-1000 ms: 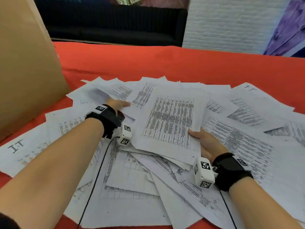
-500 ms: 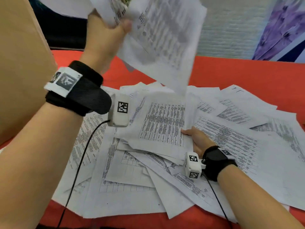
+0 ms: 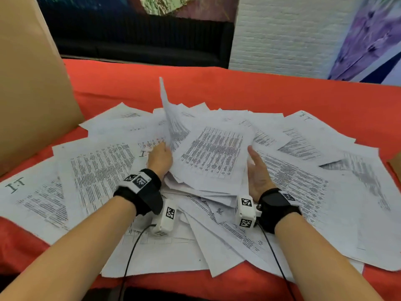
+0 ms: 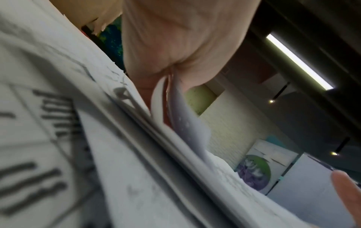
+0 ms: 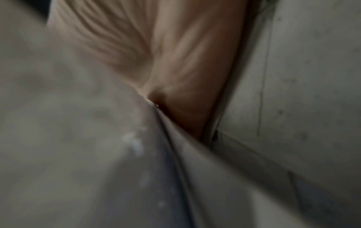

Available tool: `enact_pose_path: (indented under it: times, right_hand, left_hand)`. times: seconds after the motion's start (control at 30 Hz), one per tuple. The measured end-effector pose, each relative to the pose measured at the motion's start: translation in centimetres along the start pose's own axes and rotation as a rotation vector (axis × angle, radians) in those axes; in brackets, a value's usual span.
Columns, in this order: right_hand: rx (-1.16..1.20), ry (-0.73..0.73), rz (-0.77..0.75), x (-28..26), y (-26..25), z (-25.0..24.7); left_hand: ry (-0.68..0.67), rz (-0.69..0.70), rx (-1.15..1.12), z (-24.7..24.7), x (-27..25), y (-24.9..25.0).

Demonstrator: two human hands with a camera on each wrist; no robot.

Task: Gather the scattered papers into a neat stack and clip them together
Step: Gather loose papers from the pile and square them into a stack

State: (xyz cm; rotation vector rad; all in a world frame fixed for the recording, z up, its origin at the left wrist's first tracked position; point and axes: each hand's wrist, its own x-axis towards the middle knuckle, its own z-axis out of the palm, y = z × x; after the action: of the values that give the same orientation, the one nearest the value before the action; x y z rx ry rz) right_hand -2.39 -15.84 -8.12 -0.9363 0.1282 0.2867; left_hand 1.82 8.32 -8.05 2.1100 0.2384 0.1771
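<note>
Printed white papers (image 3: 212, 155) lie scattered over a red table (image 3: 238, 90), heaped in the middle. My left hand (image 3: 161, 158) grips the heap's left edge, and one sheet (image 3: 168, 109) curls upright above it. In the left wrist view the left hand (image 4: 171, 64) pinches several sheets (image 4: 175, 117) between thumb and palm. My right hand (image 3: 255, 170) holds the heap's right edge, thumb up along it and fingers hidden underneath. In the dark, blurred right wrist view the right hand (image 5: 175, 74) has papers (image 5: 97, 138) tucked into its thumb crease. No clip is in view.
A tall brown cardboard panel (image 3: 28, 83) stands at the table's left. A brown corner (image 3: 396, 168) shows at the right edge. More loose sheets (image 3: 325, 170) fan out to both sides and toward the front edge. Bare red cloth lies beyond the papers.
My left hand, raised high with a bunch of sheets half a second ago, has come down onto the middle heap. The right hand stayed at the heap's right edge.
</note>
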Motion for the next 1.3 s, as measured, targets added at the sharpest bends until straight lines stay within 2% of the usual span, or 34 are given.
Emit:
enact_pose_path:
  times: [0.07,0.13,0.3,0.4,0.47,0.57,0.63,0.7,0.73,0.83,0.93,1.0,1.03,1.1,1.17,1.2,1.23,1.3]
  right_hand:
    - [-0.058,-0.002,0.026,0.2,0.2,0.2]
    - [-0.131,0.064,0.015,0.7,0.7,0.0]
    - [-0.222,0.04,0.009,1.0,0.9,-0.4]
    - [-0.239,0.026,0.023,0.7,0.7,0.0]
    - [-0.283,0.042,0.033,0.6,0.6,0.3]
    - [-0.328,0.141,0.04,0.9,0.6,0.7]
    - [-0.291,0.151,0.05,0.9,0.5,1.1]
    - [-0.273,0.133,0.054,0.4,0.1,1.3]
    - [-0.31,0.14,0.046,0.2,-0.1,1.4]
    - [-0.563,0.14,0.015,0.3,0.2,1.4]
    - [-0.619,0.123,0.001,1.0,0.8,1.7]
    - [-0.579,0.115,0.01,1.1,0.9,1.3]
    - [-0.542,0.102,0.021,1.3,0.8,1.1]
    - [-0.503,0.087,0.038,1.4,0.8,0.7]
    - [-0.49,0.087,0.058,1.6,1.0,0.6]
    - [-0.492,0.092,0.061,1.6,1.0,0.6]
    - [-0.489,0.098,0.059,1.7,1.1,0.6]
    - [-0.487,0.111,0.054,1.6,1.1,0.9]
  left_hand:
    - [-0.062,0.062,-0.013,-0.3,-0.2,0.5]
    - [-0.03,0.118,-0.038,-1.6,0.1,1.8]
    - [0.493,0.282,-0.105,-11.3,3.4,6.0]
    - [0.561,0.327,-0.178,-15.8,4.7,7.1]
    - [0.427,0.274,-0.11,-14.6,4.8,7.2]
    - [0.084,0.148,0.078,-8.8,3.6,5.5]
    - [-0.111,0.061,0.139,-5.0,2.8,3.7]
    - [-0.263,-0.051,0.294,-2.5,1.7,2.5]
    - [-0.314,-0.087,0.369,-1.7,1.1,2.3]
    - [-0.404,-0.096,0.409,-0.8,-0.4,3.1]
    - [-0.421,-0.14,0.293,-3.1,-0.8,3.6]
    - [-0.332,-0.217,-0.002,-6.6,-1.1,2.5]
    - [-0.216,-0.26,-0.132,-9.0,-1.3,1.2]
    - [0.134,-0.39,-0.25,-14.2,-2.1,-2.3]
    - [0.553,-0.543,-0.168,-19.0,-3.8,-6.0]
    - [0.682,-0.628,-0.128,-20.9,-4.9,-7.6]
    - [0.72,-0.709,-0.125,-22.1,-5.7,-8.9]
    - [0.618,-0.803,-0.248,-22.7,-6.1,-10.9]
